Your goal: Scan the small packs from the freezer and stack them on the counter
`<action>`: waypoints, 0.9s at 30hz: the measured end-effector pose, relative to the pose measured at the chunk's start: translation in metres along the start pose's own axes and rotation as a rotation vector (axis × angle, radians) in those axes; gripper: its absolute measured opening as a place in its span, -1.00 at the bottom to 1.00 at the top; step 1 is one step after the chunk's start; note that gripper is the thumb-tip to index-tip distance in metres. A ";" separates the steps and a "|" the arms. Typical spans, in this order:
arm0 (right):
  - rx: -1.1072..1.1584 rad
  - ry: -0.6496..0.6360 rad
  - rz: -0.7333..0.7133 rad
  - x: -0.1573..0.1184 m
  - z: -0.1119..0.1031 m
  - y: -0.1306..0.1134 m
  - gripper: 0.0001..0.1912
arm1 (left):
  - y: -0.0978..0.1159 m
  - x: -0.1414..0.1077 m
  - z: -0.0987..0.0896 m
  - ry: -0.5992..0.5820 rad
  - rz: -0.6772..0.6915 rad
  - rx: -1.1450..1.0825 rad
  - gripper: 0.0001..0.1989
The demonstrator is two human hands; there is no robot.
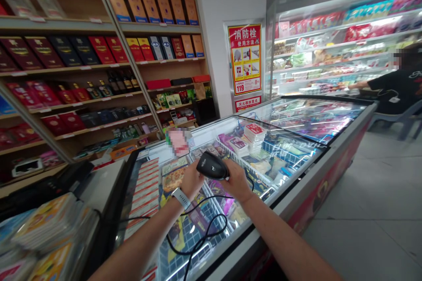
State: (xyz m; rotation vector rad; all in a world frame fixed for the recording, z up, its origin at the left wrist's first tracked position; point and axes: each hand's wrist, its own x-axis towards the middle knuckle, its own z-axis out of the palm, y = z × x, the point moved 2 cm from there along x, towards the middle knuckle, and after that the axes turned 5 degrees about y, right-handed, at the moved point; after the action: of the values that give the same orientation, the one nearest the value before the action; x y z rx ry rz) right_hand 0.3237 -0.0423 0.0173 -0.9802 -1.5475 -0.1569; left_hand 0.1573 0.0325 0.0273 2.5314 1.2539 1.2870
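Scanner cable (pixel 198 239) snaking over freezer (pixel 263 213)

Red poster (pixel 244 59): 消防栓使用方法, 119; sign below (pixel 248 104): 灭火器放置点

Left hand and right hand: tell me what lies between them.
In the head view, a black handheld barcode scanner lies between the left hand and the right hand, touching both.

Left of the white pillar (pixel 227 0), wooden shelves (pixel 56 24) stacked with boxes (pixel 150 6) and bottles (pixel 120 80); right of it, a lit display fridge (pixel 332 55) and, lower down, grey floor (pixel 369 193), probably tile.
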 end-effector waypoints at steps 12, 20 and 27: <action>-0.031 -0.016 -0.027 -0.001 0.001 0.001 -0.73 | -0.046 -0.035 -0.030 0.088 -0.293 -0.293 -0.57; -0.052 -0.040 -0.009 -0.002 0.001 0.001 -0.72 | -0.037 -0.039 -0.025 0.068 -0.342 -0.374 -0.58; -0.042 -0.038 -0.023 -0.001 0.000 0.000 -0.74 | -0.032 -0.041 -0.025 0.034 -0.337 -0.332 -0.54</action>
State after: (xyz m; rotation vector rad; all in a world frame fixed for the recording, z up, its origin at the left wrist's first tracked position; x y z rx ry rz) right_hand 0.3235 -0.0421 0.0164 -1.0039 -1.5960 -0.1884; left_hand 0.1056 0.0188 0.0052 1.9829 1.2784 1.3312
